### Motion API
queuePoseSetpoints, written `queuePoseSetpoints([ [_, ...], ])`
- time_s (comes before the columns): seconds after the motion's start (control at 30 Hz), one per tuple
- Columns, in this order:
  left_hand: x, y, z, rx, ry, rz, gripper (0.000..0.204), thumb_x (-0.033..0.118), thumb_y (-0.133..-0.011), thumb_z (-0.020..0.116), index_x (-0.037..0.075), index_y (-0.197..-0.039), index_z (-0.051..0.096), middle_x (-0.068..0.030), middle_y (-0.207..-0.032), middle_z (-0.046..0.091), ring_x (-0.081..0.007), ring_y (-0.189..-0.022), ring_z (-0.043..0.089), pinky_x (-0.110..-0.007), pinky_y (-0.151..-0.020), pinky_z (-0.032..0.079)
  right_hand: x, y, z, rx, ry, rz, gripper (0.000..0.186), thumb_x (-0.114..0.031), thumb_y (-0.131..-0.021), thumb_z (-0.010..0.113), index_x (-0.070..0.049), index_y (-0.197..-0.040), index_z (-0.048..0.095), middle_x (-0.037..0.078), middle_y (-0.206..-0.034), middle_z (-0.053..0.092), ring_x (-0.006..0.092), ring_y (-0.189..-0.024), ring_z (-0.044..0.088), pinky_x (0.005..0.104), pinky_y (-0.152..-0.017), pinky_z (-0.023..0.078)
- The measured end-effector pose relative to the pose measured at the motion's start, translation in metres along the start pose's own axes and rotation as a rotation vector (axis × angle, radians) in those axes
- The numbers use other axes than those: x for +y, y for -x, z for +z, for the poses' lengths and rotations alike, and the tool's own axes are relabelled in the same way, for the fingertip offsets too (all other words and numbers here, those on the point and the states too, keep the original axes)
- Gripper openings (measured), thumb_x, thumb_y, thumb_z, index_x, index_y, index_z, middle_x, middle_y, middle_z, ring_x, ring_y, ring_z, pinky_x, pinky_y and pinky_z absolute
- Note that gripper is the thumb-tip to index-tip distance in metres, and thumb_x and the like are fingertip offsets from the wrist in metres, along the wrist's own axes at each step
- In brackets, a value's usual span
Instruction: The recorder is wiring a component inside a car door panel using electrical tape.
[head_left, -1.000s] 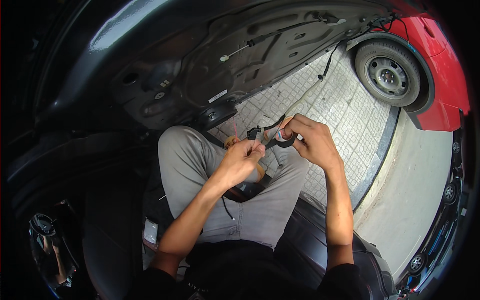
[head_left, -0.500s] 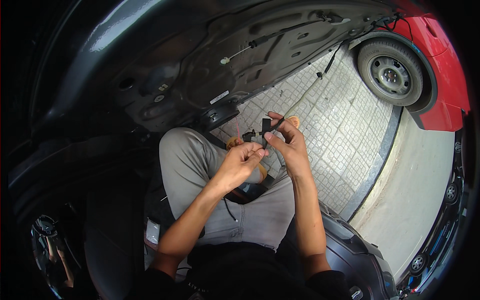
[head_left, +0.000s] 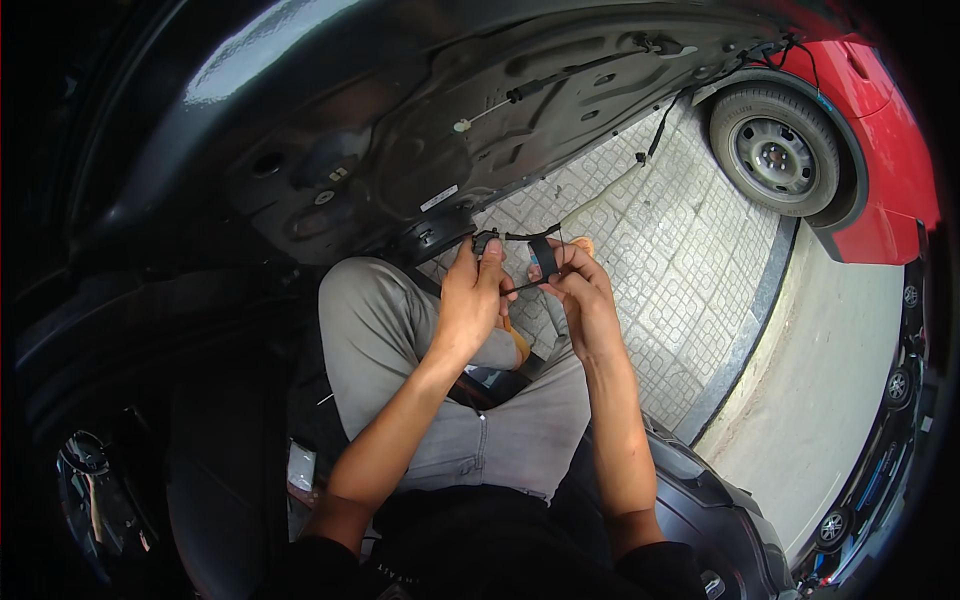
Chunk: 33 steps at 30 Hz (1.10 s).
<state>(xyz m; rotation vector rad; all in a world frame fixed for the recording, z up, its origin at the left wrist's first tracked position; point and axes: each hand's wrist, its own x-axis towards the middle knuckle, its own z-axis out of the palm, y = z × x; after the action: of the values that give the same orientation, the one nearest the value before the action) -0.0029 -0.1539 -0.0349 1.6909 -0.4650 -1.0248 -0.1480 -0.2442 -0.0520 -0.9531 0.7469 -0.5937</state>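
Both my hands meet above my lap, beside the bare metal of a dark car door panel [head_left: 400, 150]. My left hand [head_left: 472, 305] pinches a black plug connector [head_left: 485, 241] between thumb and fingers. From that connector a wiring harness [head_left: 600, 205] runs off to the upper right, thin and black near the hand, pale-sleeved further on. My right hand [head_left: 586, 300] has its fingers closed on what looks like a roll of black tape [head_left: 543, 257]. A narrow black strip [head_left: 524, 287] stretches between the two hands. The fingertips' exact grip on it is partly hidden.
A red car's wheel [head_left: 776, 150] stands at the upper right on the tiled pavement [head_left: 680, 270]. The kerb [head_left: 740, 350] curves down the right side. A door speaker [head_left: 440, 232] lies close to my left hand. Grey trousers cover my bent legs [head_left: 375, 310].
My left hand has moved up and closed on the connector. The right hand has turned the tape roll slightly and shifted a little right, with the strip now drawn out between both hands.
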Motion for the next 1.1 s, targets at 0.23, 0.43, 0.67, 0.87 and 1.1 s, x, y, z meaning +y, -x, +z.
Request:
queuePoseSetpoints([
  [0.23,-0.014,0.007,0.013,0.051,-0.188,0.021,0.036,0.03,-0.109,0.055,-0.004,-0.111,0.063,-0.0174,-0.085,0.074,-0.0241,-0.079,0.074,-0.034,-0.071,0.055,0.009,0.001,0.018,0.03,-0.222,-0.078,0.015,-0.009,-0.097,0.072,-0.007,-0.102,0.058,0.009,-0.124,0.066,0.0137,-0.111,0.063,0.0301,-0.1,0.047],
  [0.43,-0.033,0.002,0.018,0.069,0.095,0.274,0.027,0.022,-0.106,0.062,-0.004,-0.107,0.071,-0.008,-0.084,0.075,-0.0128,-0.069,0.065,-0.033,-0.067,0.05,-0.004,0.003,0.035,0.261,-0.122,-0.059,0.017,-0.01,-0.102,0.068,-0.001,-0.116,0.063,0.008,-0.109,0.074,0.0138,-0.097,0.071,0.0262,-0.088,0.051],
  [0.67,-0.024,0.003,-0.001,-0.151,0.062,-0.057,0.026,0.024,-0.106,0.065,-0.001,-0.106,0.072,0.0055,-0.074,0.062,-0.0017,-0.067,0.049,-0.024,-0.062,0.042,-0.013,0.0,0.012,0.357,0.936,-0.131,0.008,-0.006,-0.092,0.072,0.001,-0.093,0.07,0.005,-0.073,0.07,0.0087,-0.077,0.069,0.0261,-0.065,0.049],
  [0.87,-0.02,0.007,0.0,-0.602,0.217,0.143,0.022,0.024,-0.108,0.064,0.004,-0.11,0.072,0.0072,-0.065,0.05,-0.0009,-0.057,0.042,-0.024,-0.051,0.033,-0.049,-0.011,-0.018,0.005,0.456,-0.096,0.011,0.004,-0.082,0.072,0.0,-0.092,0.071,-0.003,-0.077,0.058,0.0076,-0.069,0.054,0.0251,-0.066,0.045],
  [1.1,-0.013,0.002,-0.009,-0.609,0.004,0.056,0.021,0.022,-0.109,0.059,0.002,-0.105,0.064,0.0002,-0.079,0.063,-0.0091,-0.073,0.057,-0.028,-0.07,0.048,-0.108,-0.03,-0.041,-0.635,1.016,-0.166,0.023,-0.014,-0.076,0.089,-0.007,-0.094,0.077,0.003,-0.09,0.061,0.0181,-0.089,0.063,0.0313,-0.074,0.049],
])
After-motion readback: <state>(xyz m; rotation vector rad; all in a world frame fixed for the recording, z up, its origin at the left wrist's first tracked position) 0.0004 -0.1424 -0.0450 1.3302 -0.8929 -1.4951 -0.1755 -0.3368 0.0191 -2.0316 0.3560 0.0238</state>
